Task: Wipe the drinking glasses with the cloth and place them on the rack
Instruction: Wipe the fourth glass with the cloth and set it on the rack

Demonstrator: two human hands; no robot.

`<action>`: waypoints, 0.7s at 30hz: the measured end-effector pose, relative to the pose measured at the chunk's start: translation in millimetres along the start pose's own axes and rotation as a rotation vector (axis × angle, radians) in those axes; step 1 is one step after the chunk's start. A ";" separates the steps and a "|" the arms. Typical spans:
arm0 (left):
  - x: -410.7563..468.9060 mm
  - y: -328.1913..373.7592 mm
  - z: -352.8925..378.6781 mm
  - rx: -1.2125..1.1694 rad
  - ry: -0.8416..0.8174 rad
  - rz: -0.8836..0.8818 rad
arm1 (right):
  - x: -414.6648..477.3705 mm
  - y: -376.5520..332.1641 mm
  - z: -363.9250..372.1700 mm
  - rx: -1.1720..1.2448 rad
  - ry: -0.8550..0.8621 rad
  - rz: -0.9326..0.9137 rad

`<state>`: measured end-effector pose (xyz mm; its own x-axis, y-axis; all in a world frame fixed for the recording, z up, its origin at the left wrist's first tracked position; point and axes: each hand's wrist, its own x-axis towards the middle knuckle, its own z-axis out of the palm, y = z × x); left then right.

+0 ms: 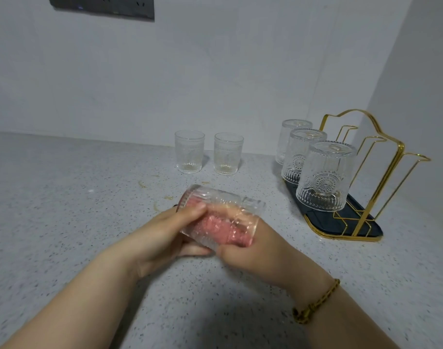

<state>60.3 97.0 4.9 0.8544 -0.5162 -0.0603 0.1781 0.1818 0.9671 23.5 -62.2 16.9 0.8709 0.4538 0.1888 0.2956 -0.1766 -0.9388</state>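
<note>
Head view, glass (223, 202) in left grip (162, 238) (cloth (215, 227) inside)

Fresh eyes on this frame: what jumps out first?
Front and centre, the left hand grips a ribbed glass on its side, above the counter, while the right hand works a pink cloth inside it. At the right, three upturned glasses sit in a row on the gold rack. Two upright glasses stand at the back near the wall.
</note>
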 end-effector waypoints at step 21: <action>-2.0 6.0 -6.8 -0.125 -0.075 0.105 | 3.6 7.5 5.9 0.290 0.090 -0.056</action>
<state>62.9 104.8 9.1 0.8335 -0.5490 0.0621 0.1537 0.3384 0.9284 26.6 -56.8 8.8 0.8916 0.3743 0.2547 0.2307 0.1084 -0.9670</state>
